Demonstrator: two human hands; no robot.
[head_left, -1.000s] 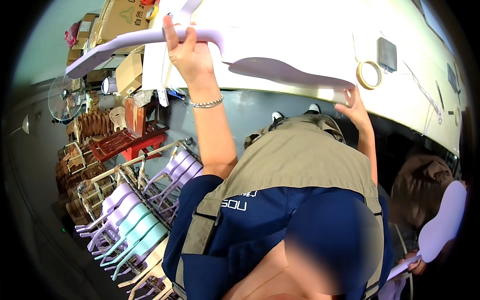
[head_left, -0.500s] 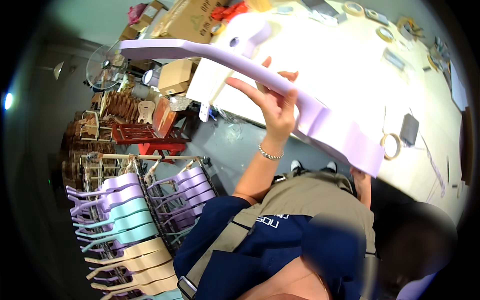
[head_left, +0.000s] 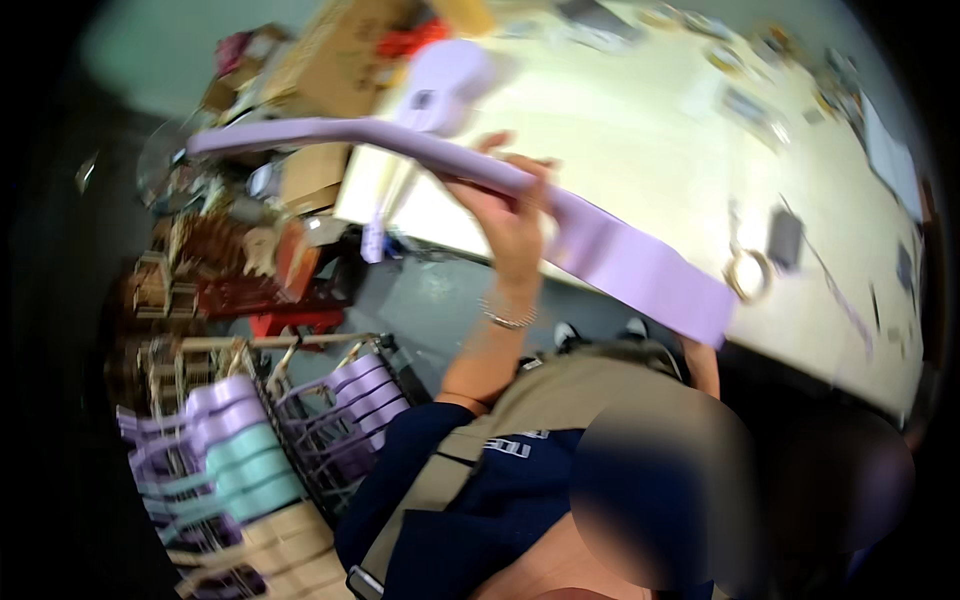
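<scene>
A lilac ukulele (head_left: 640, 265) is held up slantwise before me, its side turned toward me. The neck reaches to the upper left and the rounded body slopes to the lower right. My left hand (head_left: 512, 205) is closed round the neck close to the body. At the body's bottom end my right hand (head_left: 700, 362) grips it, its fingers mostly hidden behind the edge. Another lilac ukulele (head_left: 455, 72), with a dark sound hole, lies on the white table (head_left: 620, 130) beyond, its neck jutting past the table's edge.
A tape roll (head_left: 748, 276) and a dark grey block (head_left: 785, 238) lie on the table's right part. Several lilac, turquoise and cream ukuleles hang on a rack (head_left: 290, 340) at lower left. Cardboard boxes (head_left: 335, 60) and a red wooden chair (head_left: 255, 297) stand at the left.
The view has shifted and blurred a little. My left fingers, spread out under the neck before, are now folded round it. The neck's far end sits lower and farther left in view.
</scene>
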